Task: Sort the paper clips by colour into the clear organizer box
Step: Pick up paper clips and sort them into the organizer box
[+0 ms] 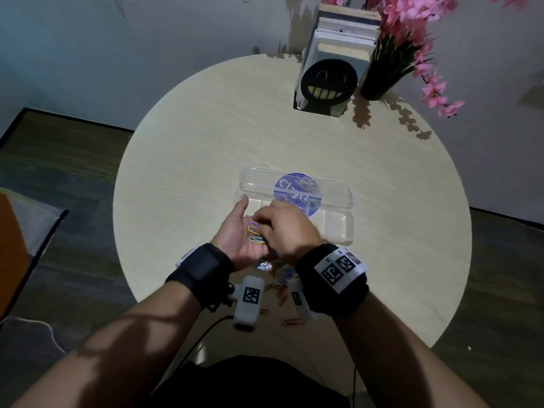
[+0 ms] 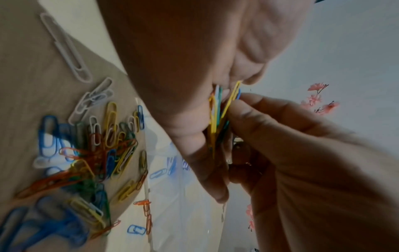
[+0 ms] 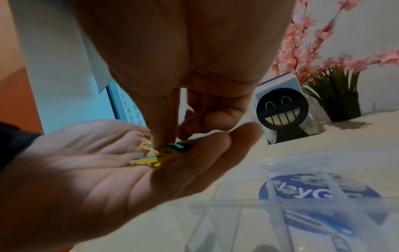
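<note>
My left hand [image 1: 235, 231] lies palm up over the table, its fingers nearly straight, carrying a few paper clips [image 1: 255, 234], yellow, green, blue and white. My right hand [image 1: 284, 228] reaches down into that palm, and its thumb and forefinger [image 3: 166, 122] pinch a yellow clip [image 3: 151, 150] among the others. The clear organizer box [image 1: 338, 228] lies open just beyond both hands, its lid [image 1: 256, 181] folded back with a round blue sticker [image 1: 297, 192] on it. A mixed pile of loose clips [image 2: 86, 153] lies on the table under my wrists.
A black smiling-face bookend [image 1: 328, 83] with books and a dark vase of pink flowers [image 1: 379, 81] stand at the back right of the round table [image 1: 191, 142]. Stray orange clips [image 1: 291, 322] lie near the front edge. Some blue clips [image 2: 159, 172] lie inside a box compartment.
</note>
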### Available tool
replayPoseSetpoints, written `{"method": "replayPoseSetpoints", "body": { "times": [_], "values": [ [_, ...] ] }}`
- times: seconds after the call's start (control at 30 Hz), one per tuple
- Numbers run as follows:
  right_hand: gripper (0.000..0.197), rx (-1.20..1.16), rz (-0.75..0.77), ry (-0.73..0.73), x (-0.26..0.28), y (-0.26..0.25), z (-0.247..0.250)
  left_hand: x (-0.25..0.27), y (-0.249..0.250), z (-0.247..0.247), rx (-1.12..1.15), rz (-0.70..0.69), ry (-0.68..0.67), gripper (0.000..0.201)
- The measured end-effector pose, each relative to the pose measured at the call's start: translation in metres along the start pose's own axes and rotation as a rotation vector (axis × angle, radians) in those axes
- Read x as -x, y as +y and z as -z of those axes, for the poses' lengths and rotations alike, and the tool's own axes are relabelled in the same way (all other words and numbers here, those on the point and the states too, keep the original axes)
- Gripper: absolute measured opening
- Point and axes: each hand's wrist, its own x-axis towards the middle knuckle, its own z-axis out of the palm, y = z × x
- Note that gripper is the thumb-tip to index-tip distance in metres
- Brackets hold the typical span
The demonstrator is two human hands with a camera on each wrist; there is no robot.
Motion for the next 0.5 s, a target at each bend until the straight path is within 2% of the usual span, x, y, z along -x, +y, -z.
{"method": "replayPoseSetpoints", "body": {
  "times": [0.1,0.27,0.4,0.5],
  "values": [
    [0.018,-0.006,0.03,-0.012,0.001,-0.002,0.001,0.0,-0.001,0.0,0.01,0.004,0.001,0.081],
    [0.009,-0.043,0.055,-0.056,0.0,-0.002,0.003,-0.005,-0.002,0.004,0.011,0.02,-0.012,0.084],
    [0.013,-0.204,-0.006,0.002,0.002,0.003,0.005,-0.009,-0.002,0.009,-0.038,0.02,-0.006,0.079],
    [0.016,-0.372,-0.046,0.068,0.001,0.008,0.007,-0.01,0.0,0.01,-0.039,0.018,-0.009,0.067]
  ]
}}
